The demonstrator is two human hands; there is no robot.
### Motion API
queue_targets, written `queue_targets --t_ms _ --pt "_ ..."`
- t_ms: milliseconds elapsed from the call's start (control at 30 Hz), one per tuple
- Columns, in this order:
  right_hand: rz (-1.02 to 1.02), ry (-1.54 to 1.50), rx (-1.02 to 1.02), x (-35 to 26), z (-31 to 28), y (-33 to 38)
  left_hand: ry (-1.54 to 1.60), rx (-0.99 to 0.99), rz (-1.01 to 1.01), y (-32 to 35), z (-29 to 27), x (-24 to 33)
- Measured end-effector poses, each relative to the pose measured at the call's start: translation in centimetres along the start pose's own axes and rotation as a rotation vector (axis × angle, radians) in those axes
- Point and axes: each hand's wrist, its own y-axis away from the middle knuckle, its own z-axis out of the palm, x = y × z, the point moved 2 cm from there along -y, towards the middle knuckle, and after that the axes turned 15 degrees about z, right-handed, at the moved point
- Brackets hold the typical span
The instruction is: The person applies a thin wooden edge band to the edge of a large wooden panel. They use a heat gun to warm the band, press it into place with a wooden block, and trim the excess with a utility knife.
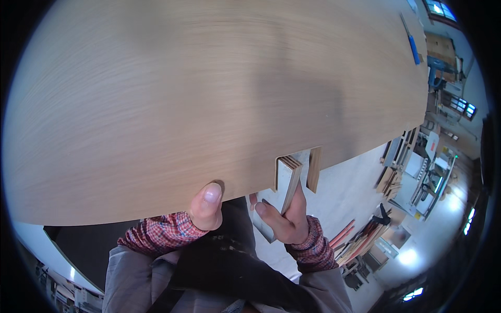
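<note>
A large, pale wood-grain panel (172, 115) fills most of the head view. My left hand (206, 206) grips its near edge, with the thumb on top and the fingers hidden underneath. To the right, a squarish notch is cut into that same edge. My right hand (289, 221) is closed around a short plywood piece (285, 182) with a pale face and layered edges. The upper end of this piece sits inside the notch, close to its left side, while the lower end sticks out below my fingers.
A slim tool with a blue handle (413, 49) lies on the panel's far right. Beyond it is a blue power tool (441, 65). Wood strips (347, 242) are stacked at lower right, near a machine table (425, 180). A dark surface (88, 248) lies below the panel at left.
</note>
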Motion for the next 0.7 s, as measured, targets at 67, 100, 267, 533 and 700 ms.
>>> queue_targets --t_ms 67,100,267,533,700 --pt "-0.003 0.060 0.049 -0.7 0.1 0.3 -0.022 0.042 0.101 0.3 -1.4 -1.3" --pt "-0.002 0.093 0.064 -1.1 0.3 0.5 -0.020 0.067 0.183 1.2 -3.7 -3.0" --pt "0.027 0.208 0.068 -2.1 0.1 0.9 -0.021 -0.065 0.125 0.3 -2.9 -1.8" --pt "0.105 0.213 0.102 -3.7 0.3 2.0 -0.016 0.019 0.138 1.8 -4.0 -3.8" --pt "0.103 0.242 0.089 -3.9 0.4 2.3 -0.105 0.098 0.199 1.2 -2.1 -2.6"
